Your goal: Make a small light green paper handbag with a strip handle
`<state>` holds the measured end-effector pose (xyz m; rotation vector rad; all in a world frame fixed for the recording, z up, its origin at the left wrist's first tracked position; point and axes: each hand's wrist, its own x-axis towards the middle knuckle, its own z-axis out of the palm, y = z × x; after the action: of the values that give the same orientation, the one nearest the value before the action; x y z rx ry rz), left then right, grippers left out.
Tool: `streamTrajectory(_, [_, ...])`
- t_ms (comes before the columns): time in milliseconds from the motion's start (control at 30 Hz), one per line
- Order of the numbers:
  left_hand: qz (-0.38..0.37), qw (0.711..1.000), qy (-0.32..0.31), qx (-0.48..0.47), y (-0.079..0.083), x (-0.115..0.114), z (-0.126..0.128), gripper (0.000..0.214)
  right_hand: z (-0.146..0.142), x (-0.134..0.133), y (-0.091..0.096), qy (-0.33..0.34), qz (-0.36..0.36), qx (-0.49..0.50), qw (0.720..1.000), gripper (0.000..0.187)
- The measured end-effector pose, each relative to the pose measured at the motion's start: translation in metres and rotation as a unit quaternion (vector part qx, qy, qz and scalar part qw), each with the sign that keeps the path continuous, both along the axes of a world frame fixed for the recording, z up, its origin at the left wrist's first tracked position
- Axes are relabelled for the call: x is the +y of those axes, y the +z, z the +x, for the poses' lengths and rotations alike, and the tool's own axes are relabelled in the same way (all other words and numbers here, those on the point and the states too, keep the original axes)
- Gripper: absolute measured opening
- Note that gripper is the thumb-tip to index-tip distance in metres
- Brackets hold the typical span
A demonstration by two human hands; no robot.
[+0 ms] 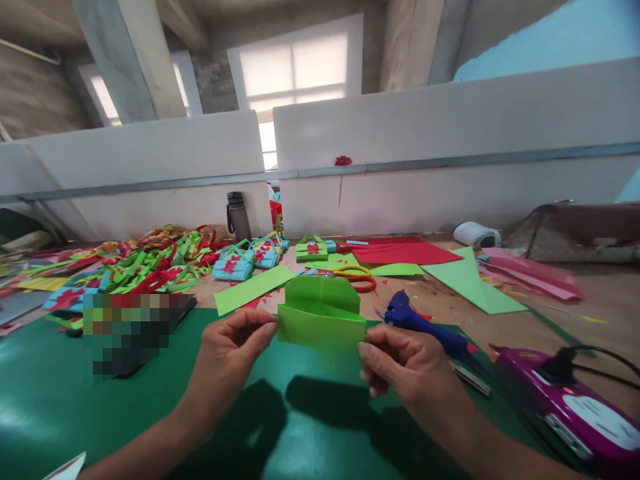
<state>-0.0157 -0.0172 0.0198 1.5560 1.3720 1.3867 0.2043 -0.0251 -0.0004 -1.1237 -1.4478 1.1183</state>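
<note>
Between my two hands is a small folded green paper bag [323, 330], held up above the green mat [215, 380]. Its rounded back flap stands above the front pocket. My left hand [233, 353] pinches the left edge between thumb and fingertips. At the lower right corner, my right hand [405, 360] does the same. Just behind the paper bag lie scissors [360, 275] with yellow and red handles. A blue glue gun [425, 325] rests beyond my right hand.
Finished blue paper bags [235, 263] with red flowers sit behind, beside a heap of paper handles [165, 260]. Red sheets [400, 250] lie at the back. A purple power strip [565, 400] is at right, a dark bottle [239, 217] near the partition.
</note>
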Motion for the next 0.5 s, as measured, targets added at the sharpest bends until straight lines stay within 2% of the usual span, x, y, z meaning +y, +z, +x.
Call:
streamTrajectory(200, [-0.084, 0.993, -0.038, -0.072, -0.006, 0.009, 0.002, 0.02, 0.001, -0.001, -0.002, -0.008, 0.043, -0.033, 0.998, 0.023])
streamTrajectory(333, [-0.102, 0.989, -0.051, -0.095, -0.01, 0.011, 0.001, 0.024, 0.0, -0.003, -0.001, -0.017, 0.043, -0.045, 0.998, 0.023])
streamTrajectory(500, [-0.108, 0.984, -0.078, -0.117, -0.011, 0.012, 0.002, 0.017, 0.002, -0.002, -0.004, -0.01, 0.042, -0.061, 0.997, 0.022])
